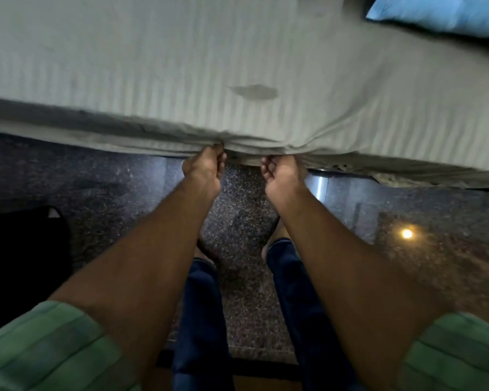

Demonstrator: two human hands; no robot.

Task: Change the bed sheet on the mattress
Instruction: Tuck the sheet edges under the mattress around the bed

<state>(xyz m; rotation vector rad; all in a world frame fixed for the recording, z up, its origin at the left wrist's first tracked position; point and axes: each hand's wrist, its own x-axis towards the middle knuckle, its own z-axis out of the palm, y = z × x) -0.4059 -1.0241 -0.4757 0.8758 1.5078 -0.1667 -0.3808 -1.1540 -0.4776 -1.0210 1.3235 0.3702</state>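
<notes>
1. Two hands at the near edge of the bed, close together, just below the bunched hem of the bed sheet.
2. Left hand: fingers curled up into the folds, gripping the sheet's hem from underneath.
3. Right hand: fingers likewise curled round the hem just to the right, pinching gathered cloth.
4. Pale grey, faintly striped sheet spread over the mattress, filling the far half of the view; puckered where gripped, with a dark oval stain just beyond the hands.
5. Blue pillow lying on the bed at the far right corner.
6. Green sleeves pushed up both forearms; dark blue trousers and feet visible between the arms.
7. Dark speckled polished floor below, with a bright spot of reflected light at right.
8. Black shape at near left, too dark to identify.
</notes>
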